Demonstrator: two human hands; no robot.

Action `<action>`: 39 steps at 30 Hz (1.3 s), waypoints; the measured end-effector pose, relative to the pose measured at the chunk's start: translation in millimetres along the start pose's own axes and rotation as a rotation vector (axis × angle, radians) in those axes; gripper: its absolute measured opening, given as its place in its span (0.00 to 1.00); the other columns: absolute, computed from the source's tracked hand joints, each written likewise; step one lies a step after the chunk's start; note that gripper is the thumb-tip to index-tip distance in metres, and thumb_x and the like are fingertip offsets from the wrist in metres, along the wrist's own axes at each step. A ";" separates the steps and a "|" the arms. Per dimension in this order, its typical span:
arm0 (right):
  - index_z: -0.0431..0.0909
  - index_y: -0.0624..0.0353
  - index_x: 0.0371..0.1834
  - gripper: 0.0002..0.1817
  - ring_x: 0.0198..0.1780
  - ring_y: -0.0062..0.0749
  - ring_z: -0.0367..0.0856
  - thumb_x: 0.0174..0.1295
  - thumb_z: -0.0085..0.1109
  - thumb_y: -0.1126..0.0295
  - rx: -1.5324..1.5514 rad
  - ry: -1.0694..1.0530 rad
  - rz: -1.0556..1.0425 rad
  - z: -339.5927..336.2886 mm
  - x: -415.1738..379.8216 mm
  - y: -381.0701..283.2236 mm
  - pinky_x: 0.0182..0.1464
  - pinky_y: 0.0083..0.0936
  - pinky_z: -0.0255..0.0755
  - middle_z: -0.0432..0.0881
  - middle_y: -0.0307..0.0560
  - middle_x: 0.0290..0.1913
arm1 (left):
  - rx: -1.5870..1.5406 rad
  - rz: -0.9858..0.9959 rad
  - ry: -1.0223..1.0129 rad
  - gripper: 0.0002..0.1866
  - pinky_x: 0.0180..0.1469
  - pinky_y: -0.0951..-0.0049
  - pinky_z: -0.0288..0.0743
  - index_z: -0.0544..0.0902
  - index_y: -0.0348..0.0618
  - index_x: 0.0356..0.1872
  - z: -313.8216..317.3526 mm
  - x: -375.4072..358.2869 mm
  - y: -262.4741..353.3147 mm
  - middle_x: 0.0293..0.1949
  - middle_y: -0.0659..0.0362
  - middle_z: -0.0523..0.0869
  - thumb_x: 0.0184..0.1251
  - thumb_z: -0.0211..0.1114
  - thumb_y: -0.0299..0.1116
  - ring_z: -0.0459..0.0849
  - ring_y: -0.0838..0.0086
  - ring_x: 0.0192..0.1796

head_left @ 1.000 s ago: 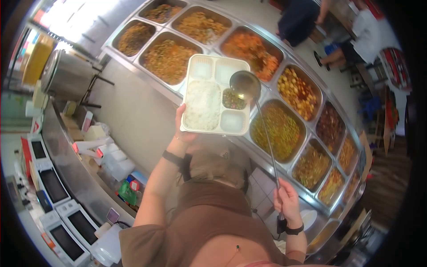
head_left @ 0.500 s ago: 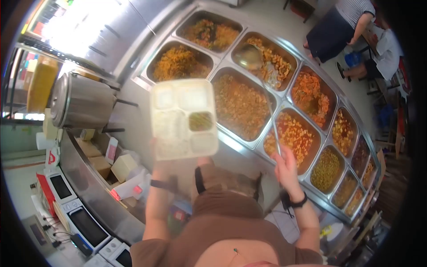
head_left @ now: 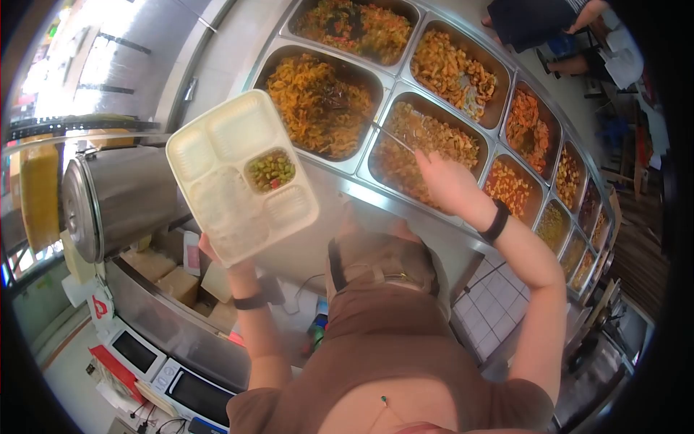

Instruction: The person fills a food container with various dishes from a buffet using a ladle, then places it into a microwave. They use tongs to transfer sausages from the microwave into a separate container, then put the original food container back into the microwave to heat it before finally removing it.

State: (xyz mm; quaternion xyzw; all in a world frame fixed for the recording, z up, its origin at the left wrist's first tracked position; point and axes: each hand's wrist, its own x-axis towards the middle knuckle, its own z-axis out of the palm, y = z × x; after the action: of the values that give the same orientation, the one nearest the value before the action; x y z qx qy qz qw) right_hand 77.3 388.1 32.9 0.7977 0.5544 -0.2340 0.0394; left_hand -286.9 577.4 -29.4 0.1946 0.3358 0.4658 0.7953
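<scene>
My left hand point(head_left: 217, 254) grips the lower left edge of a pale compartment tray point(head_left: 231, 192); most of its fingers are hidden beneath. One compartment holds green beans with red bits point(head_left: 272, 171), another something pale like rice point(head_left: 225, 210). The upper two look empty. My right hand point(head_left: 444, 181) is closed around the thin handle of a utensil point(head_left: 394, 137), over the pan of minced food point(head_left: 412, 126). The utensil's far end reaches toward the pan of shredded orange food point(head_left: 311, 105); its head is hard to make out there.
More metal pans stretch to the right, among them diced food in red sauce point(head_left: 512, 182) and chunky fried food point(head_left: 452, 65). At the left are a large steel pot point(head_left: 134, 192) and cardboard boxes point(head_left: 177, 286). Two people are at the upper right, one in a dark skirt point(head_left: 531, 25).
The tray has moved left and tilted. My right hand and the utensil have shifted up and left, from the diced food to the minced food. The view has shifted too.
</scene>
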 end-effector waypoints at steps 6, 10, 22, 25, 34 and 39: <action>0.68 0.68 0.57 0.21 0.20 0.32 0.76 0.58 0.46 0.78 0.583 -0.210 0.032 -31.5 -0.5 18.3 0.21 0.30 0.71 0.76 0.49 0.32 | -0.146 -0.109 -0.047 0.33 0.63 0.55 0.67 0.65 0.42 0.65 -6.0 7.9 -14.1 0.63 0.53 0.71 0.62 0.50 0.53 0.71 0.57 0.63; 0.66 0.64 0.61 0.21 0.16 0.13 0.66 0.64 0.47 0.75 1.299 -0.442 0.448 -27.8 -1.7 29.1 0.13 0.13 0.60 0.72 0.37 0.31 | -0.127 -0.133 -0.053 0.32 0.63 0.57 0.67 0.66 0.42 0.64 -3.8 11.7 -14.2 0.63 0.54 0.71 0.63 0.49 0.52 0.72 0.58 0.62; 0.67 0.62 0.62 0.20 0.14 0.12 0.63 0.65 0.45 0.76 1.738 -0.289 0.627 -30.0 -47.4 36.5 0.11 0.10 0.56 0.75 0.38 0.32 | -0.030 -0.160 -0.015 0.32 0.60 0.58 0.70 0.64 0.39 0.65 26.6 42.9 4.3 0.61 0.52 0.72 0.64 0.43 0.49 0.74 0.60 0.60; 0.67 0.62 0.61 0.20 0.13 0.12 0.63 0.66 0.45 0.77 1.789 -0.259 0.576 -30.6 -64.5 40.1 0.11 0.10 0.56 0.76 0.39 0.32 | -0.065 -0.201 -0.029 0.33 0.61 0.56 0.69 0.63 0.39 0.65 43.7 55.8 0.6 0.61 0.52 0.72 0.64 0.43 0.50 0.73 0.59 0.60; 0.68 0.64 0.61 0.22 0.12 0.16 0.63 0.63 0.51 0.76 2.008 -0.118 0.396 -54.3 -128.5 18.5 0.10 0.11 0.53 0.74 0.47 0.31 | -0.222 -0.281 -0.309 0.31 0.65 0.57 0.63 0.65 0.42 0.65 64.8 106.8 -30.3 0.64 0.53 0.70 0.65 0.47 0.51 0.70 0.59 0.64; 0.68 0.62 0.62 0.23 0.13 0.17 0.63 0.62 0.52 0.76 2.047 -0.174 0.331 -44.0 -139.5 1.9 0.12 0.12 0.54 0.75 0.47 0.32 | -0.272 -0.295 -0.295 0.32 0.65 0.58 0.63 0.64 0.43 0.66 91.5 120.6 -42.8 0.64 0.53 0.69 0.65 0.48 0.52 0.68 0.60 0.65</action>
State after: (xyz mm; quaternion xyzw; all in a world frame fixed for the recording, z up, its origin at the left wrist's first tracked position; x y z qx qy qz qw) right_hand 55.0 280.8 129.8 0.4962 -0.0302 -0.6411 -0.5847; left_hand -154.3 661.9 -34.6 0.1003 0.1748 0.3519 0.9141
